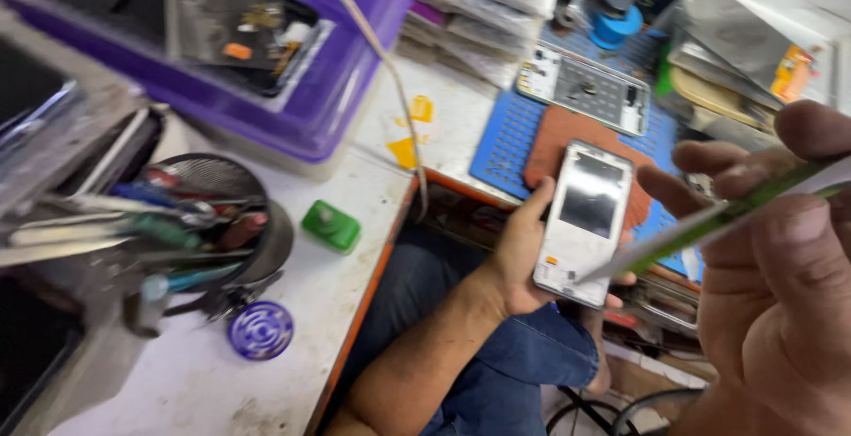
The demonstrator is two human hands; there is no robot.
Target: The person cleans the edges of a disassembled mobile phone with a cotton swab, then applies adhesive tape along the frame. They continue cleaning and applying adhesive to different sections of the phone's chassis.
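The left hand (519, 254) cradles a thin, stiff, likely fragile phone shell (585, 223) by its edges over the lap, beside the surface (292, 312) — best held at the rim — while the right hand (780, 285) pinches green tweezers (700, 228).

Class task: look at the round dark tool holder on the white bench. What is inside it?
Inside the round tool holder lie several hand tools with blue, green and red handles, blurred. Their tips and the holder's bottom are covered, so what else it holds cannot be seen.
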